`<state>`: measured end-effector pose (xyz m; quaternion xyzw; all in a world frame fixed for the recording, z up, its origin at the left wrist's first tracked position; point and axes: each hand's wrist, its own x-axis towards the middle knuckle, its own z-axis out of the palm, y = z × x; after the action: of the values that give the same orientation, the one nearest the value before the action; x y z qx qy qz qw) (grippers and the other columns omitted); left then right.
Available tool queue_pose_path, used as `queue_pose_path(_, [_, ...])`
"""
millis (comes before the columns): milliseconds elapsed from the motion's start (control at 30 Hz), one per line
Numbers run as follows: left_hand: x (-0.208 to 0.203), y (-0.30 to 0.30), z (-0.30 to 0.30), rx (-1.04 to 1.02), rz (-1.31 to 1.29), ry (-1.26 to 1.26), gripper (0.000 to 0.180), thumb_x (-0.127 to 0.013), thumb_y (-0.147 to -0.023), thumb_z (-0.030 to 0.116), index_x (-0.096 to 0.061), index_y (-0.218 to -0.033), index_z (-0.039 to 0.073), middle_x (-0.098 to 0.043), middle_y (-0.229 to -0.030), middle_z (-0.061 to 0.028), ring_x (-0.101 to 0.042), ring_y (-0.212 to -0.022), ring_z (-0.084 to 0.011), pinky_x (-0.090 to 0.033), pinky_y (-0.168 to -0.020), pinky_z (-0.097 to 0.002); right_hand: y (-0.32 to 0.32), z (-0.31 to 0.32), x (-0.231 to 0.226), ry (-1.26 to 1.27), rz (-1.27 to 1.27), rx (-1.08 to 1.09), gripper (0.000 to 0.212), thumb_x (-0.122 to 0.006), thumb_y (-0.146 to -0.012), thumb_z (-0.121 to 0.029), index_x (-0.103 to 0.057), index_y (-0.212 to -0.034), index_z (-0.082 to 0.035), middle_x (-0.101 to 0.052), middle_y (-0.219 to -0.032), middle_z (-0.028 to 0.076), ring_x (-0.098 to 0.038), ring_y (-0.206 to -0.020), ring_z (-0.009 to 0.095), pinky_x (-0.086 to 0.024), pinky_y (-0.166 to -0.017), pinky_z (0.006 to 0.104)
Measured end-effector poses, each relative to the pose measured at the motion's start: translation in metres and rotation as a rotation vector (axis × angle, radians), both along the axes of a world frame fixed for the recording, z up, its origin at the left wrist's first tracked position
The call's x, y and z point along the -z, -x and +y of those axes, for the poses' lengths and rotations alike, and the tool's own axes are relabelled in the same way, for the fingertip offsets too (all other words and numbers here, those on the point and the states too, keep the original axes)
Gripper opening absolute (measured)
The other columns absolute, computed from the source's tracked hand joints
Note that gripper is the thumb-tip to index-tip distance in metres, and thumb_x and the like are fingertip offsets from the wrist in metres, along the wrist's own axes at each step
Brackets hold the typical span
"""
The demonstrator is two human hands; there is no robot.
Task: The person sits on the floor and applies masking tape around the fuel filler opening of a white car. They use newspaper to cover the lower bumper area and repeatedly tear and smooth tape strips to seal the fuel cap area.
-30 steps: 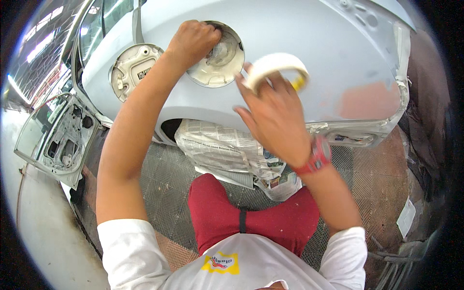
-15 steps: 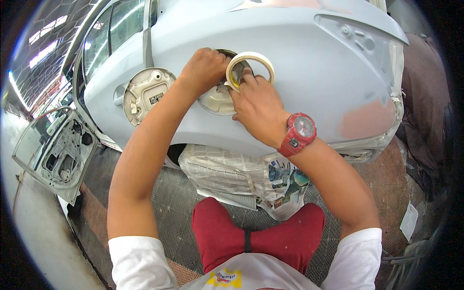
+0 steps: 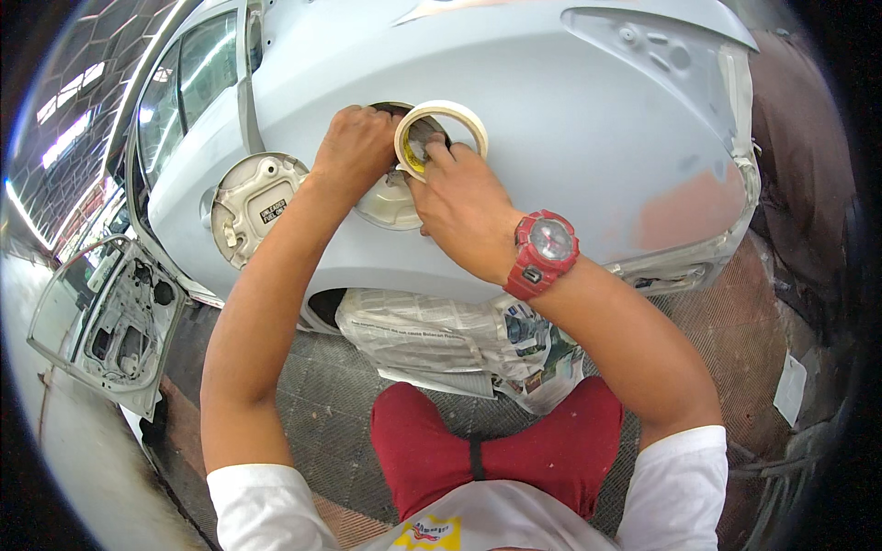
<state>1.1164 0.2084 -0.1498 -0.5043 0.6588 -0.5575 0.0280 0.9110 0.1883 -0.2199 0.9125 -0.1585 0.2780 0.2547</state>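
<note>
My right hand (image 3: 469, 204) grips a roll of masking tape (image 3: 473, 124), with fingers reaching through its ring. The roll stands over the round fuel filler recess (image 3: 390, 207) in the side of a grey-primed car (image 3: 560, 170). At the recess's upper left rim, my left hand (image 3: 356, 145) has its fingers curled closed; the fingertips and whatever they pinch are hidden. The open round fuel door (image 3: 241, 197) stands to the left of the recess, beside my left forearm, its inner side showing.
Newspaper (image 3: 409, 331) covers the wheel below the recess. A removed car door (image 3: 115, 321) leans against the wall at left. Dark cloth (image 3: 795, 174) hangs at the car's right end, and a white sheet (image 3: 789, 389) lies on the floor at right.
The whole view has shifted, so the car and both hands appear a little further left. Both hands keep about the same places at the recess, with the tape roll still in the right.
</note>
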Motion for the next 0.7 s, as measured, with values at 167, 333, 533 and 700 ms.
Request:
queue_pose_path(167, [-0.002,0.004,0.003,-0.089,-0.051,-0.016,0.008,-0.076,-0.089,0.014,-0.076,-0.08,0.014,-0.08,-0.08,-0.0066,-0.08,-0.079,-0.0232,-0.061,-0.072,-0.0377,0.018,0.026,0.037,-0.001,-0.162,-0.182,0.06,-0.079,-0.095,-0.031,-0.066,-0.141,0.005,-0.072,-0.122,0.019,-0.062,-0.122,0.032,-0.052,-0.091,0.0428])
queue_pose_path(333, [-0.002,0.013,0.001,-0.253,0.044,-0.05,0.007,-0.074,-0.09,0.011,-0.078,-0.084,0.011,-0.081,-0.086,-0.0099,-0.081,-0.084,-0.028,-0.063,-0.075,-0.0423,0.069,0.095,0.14,-0.416,-0.085,-0.376,0.088,-0.081,-0.093,-0.035,-0.05,-0.163,0.008,-0.067,-0.133,0.024,-0.063,-0.119,0.037,-0.057,-0.086,0.0465])
queue_pose_path(533, [0.0,0.02,0.002,-0.257,0.086,-0.022,0.005,-0.074,-0.088,0.007,-0.078,-0.086,0.01,-0.08,-0.087,-0.0116,-0.081,-0.086,-0.0316,-0.064,-0.075,-0.0444,0.111,0.138,0.25,-0.777,-0.064,-0.321,0.075,-0.08,-0.099,-0.039,-0.057,-0.158,0.002,-0.068,-0.132,0.023,-0.063,-0.121,0.038,-0.059,-0.098,0.0483])
queue_pose_path(700, [0.004,0.015,0.004,-0.245,0.059,-0.031,0.005,-0.073,-0.087,0.006,-0.077,-0.086,0.01,-0.08,-0.086,-0.0124,-0.081,-0.086,-0.0322,-0.064,-0.075,-0.0446,0.14,0.162,0.297,-0.957,-0.055,-0.245,0.071,-0.08,-0.098,-0.038,-0.062,-0.155,0.0,-0.069,-0.124,0.021,-0.063,-0.119,0.037,-0.059,-0.095,0.0476])
